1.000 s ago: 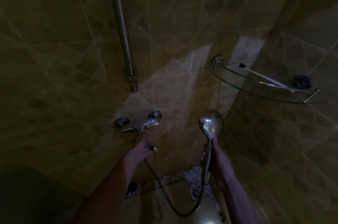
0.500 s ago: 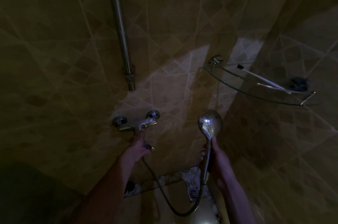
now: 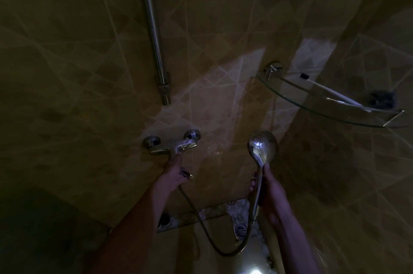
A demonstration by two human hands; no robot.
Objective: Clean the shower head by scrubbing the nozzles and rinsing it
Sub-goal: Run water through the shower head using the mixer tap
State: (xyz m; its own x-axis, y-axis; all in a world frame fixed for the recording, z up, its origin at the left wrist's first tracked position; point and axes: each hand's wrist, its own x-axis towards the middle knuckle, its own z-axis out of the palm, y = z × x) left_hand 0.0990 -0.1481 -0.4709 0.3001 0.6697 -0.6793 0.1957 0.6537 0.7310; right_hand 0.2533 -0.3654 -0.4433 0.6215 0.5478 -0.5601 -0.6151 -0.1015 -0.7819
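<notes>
The room is dim. A chrome shower head stands upright with its round back toward me; its nozzles are hidden. My right hand is shut on its handle. A metal hose loops down from the handle and back up to the wall faucet. My left hand reaches up from below and touches the faucet lever, fingers curled under it.
A vertical chrome riser bar runs up the tiled wall above the faucet. A glass corner shelf at the right carries a white toothbrush and a dark round item. A floor drain lies below.
Both hands stay where they were, on the faucet lever and on the handle. The view has shifted slightly; nothing else moved.
</notes>
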